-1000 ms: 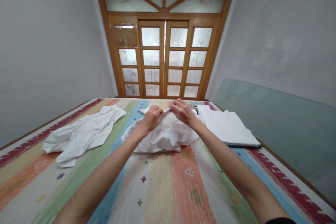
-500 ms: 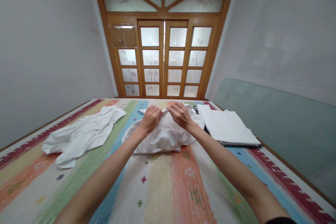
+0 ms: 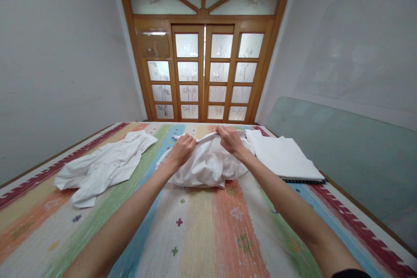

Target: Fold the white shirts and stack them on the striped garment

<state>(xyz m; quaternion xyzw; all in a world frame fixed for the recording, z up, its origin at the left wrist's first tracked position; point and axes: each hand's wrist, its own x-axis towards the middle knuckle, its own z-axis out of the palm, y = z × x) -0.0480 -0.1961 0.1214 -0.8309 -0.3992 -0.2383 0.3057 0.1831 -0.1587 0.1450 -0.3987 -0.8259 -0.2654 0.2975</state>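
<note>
A crumpled white garment lies bunched at the middle of the far part of the table; its exact kind I cannot make out. My left hand is closed on its upper edge, left of the middle. On the same edge, a little to the right, my right hand pinches the cloth. Between the two hands the edge is raised and stretched into a slanting line. The garment's lower part rests in loose folds on the striped tablecloth.
Another white garment lies loosely spread on the left. To the right sits a stack of folded white cloth with a dark patterned piece beneath. A pale green panel leans along the right wall. Wooden glass doors stand beyond the table.
My hands have moved apart along the garment's edge, the left hand to the left and the right hand slightly right. The edge between them is now longer and straighter.
</note>
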